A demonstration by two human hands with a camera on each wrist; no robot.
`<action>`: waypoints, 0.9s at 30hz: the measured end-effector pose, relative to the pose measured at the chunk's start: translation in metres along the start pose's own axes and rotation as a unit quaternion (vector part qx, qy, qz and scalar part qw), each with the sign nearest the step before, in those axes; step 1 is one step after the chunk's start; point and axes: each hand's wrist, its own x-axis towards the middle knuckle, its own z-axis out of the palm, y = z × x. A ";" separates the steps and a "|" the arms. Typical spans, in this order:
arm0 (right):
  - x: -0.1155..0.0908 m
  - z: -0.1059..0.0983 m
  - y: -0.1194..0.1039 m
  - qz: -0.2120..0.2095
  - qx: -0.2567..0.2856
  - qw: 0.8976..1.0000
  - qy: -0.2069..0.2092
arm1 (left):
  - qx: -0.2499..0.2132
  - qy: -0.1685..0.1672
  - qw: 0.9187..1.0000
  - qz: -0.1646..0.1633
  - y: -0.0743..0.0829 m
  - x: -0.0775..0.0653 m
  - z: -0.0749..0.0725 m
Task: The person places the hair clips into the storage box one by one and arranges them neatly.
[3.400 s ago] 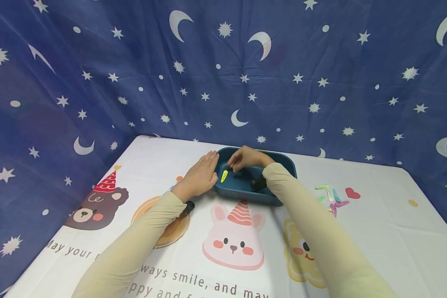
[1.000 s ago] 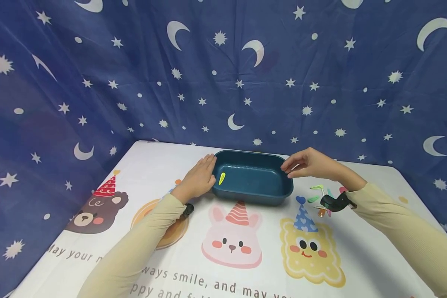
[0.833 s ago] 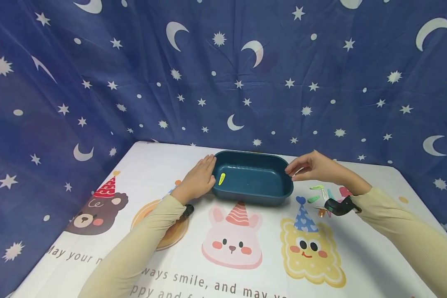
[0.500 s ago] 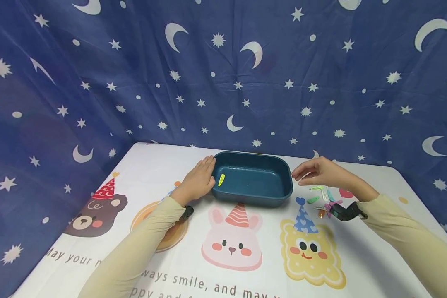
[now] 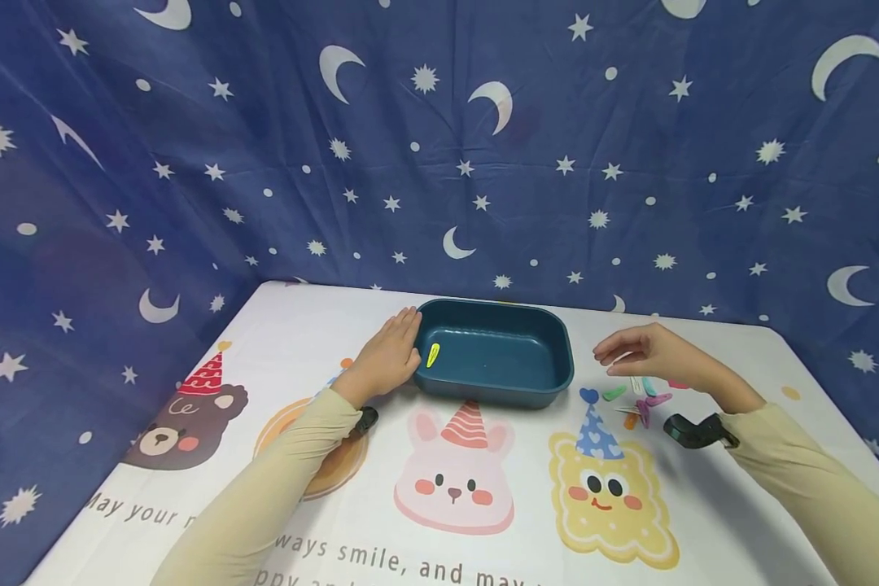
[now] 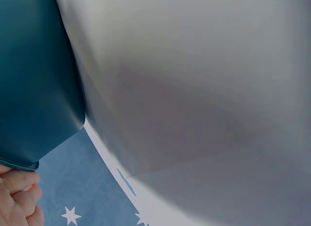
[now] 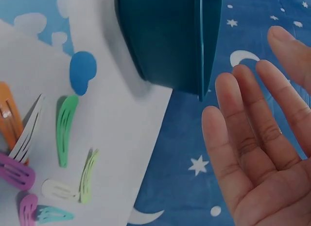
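Observation:
A dark teal plastic bin [image 5: 494, 394] stands near the table's far side. Inside it, at the left end, lies one yellow snap hair clip [image 5: 433, 356]. My left hand [image 5: 382, 356] rests on the bin's left rim with fingers extended; the left wrist view shows the fingertips [image 6: 22, 180] at the rim. To the right of the bin hovers my right hand [image 5: 655, 356], empty, fingers loosely bent and apart. Several hair clips lie below it, among them a green clip [image 7: 66, 131], an orange clip [image 7: 8, 114] and a purple clip [image 7: 17, 171].
A white tablecloth [image 5: 352, 513] printed with cartoon animals covers the table. Behind it hangs a blue curtain [image 5: 439, 187] with moons and stars. A black wrist camera [image 5: 696, 431] sits on the right wrist.
My right hand was inside the bin, then at its right rim, and has moved right to above the loose hair clips. My left hand stays at the left rim.

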 end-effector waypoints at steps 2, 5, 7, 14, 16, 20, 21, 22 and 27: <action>-0.004 0.000 0.003 0.000 0.002 1.000 0.009 | 0.006 -0.004 1.000 -0.003 -0.001 0.000 0.001; -0.009 -0.001 0.007 -0.002 -0.001 1.000 0.025 | 0.009 -0.006 1.000 -0.006 -0.002 0.002 0.003; -0.012 -0.002 0.009 -0.004 -0.008 0.999 0.037 | 0.009 -0.006 1.000 -0.006 -0.002 0.002 0.004; -0.025 -0.006 0.019 0.023 -0.009 0.998 0.053 | 0.007 -0.003 1.000 -0.005 -0.003 0.002 0.004; -0.029 -0.006 0.023 0.022 -0.014 0.998 0.057 | 0.007 -0.004 1.000 -0.005 -0.002 0.002 0.004; -0.035 -0.006 0.029 0.028 -0.028 0.997 0.064 | 0.007 -0.008 1.000 -0.007 -0.002 0.003 0.003; -0.037 -0.007 0.031 0.034 -0.030 0.997 0.065 | 0.007 -0.007 1.000 -0.007 -0.002 0.004 0.004; -0.039 -0.007 0.033 0.041 -0.026 0.997 0.065 | 0.008 -0.009 1.000 -0.008 -0.002 0.004 0.004; -0.049 -0.006 0.047 0.052 -0.016 0.995 0.085 | 0.010 -0.007 1.000 -0.009 -0.003 0.003 0.004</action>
